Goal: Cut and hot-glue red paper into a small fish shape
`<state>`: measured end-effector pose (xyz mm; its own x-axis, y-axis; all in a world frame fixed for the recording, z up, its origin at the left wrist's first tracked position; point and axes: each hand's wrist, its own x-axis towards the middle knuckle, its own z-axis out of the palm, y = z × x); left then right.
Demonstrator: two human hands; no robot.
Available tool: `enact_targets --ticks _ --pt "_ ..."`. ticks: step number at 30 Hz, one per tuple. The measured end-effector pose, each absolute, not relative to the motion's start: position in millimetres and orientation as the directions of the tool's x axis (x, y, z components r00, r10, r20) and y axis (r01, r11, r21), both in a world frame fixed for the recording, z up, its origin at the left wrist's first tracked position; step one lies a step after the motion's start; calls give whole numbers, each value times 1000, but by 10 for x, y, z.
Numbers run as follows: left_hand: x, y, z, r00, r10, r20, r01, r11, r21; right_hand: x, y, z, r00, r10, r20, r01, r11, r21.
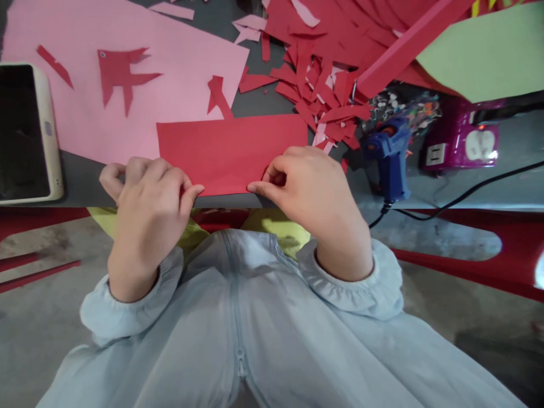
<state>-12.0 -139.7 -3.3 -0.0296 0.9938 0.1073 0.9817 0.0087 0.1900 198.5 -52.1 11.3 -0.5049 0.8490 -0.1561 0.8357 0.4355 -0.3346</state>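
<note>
A rectangular piece of red paper (229,150) lies at the near edge of the grey table, its upper left part over a large pink sheet (178,68). My left hand (148,195) pinches its near left corner between thumb and fingers. At the near right corner, my right hand (312,190) grips the paper the same way, thumb along the edge. Just beyond the rectangle are a small red paper cutout (217,93) and, farther left, a red fish-shaped cutout (117,73) with a small eye.
A phone (25,133) rests at the left. Red paper scraps (318,85) are heaped beyond my right hand. To the right stand a blue glue gun (391,156) with a black cord and a purple power socket (461,136). Green paper (488,51) lies at the upper right.
</note>
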Motion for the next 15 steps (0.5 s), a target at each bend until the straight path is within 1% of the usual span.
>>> enact_targets --ticks 5,10,12,15 --pt "-149 -1381 -61 -36 996 85 974 16 225 1987 -529 106 -507 850 -143 833 440 -334" --pt "-133 -1398 -40 0 996 92 986 -15 163 1989 -531 102 -507 849 -150 835 441 -330" --pt "-110 -1412 -26 4 996 89 988 -17 154 1986 -551 102 -499 858 -122 840 443 -314" --pt "-79 -1420 -35 30 992 123 981 -53 187 1965 -629 120 -474 880 -29 851 450 -272"
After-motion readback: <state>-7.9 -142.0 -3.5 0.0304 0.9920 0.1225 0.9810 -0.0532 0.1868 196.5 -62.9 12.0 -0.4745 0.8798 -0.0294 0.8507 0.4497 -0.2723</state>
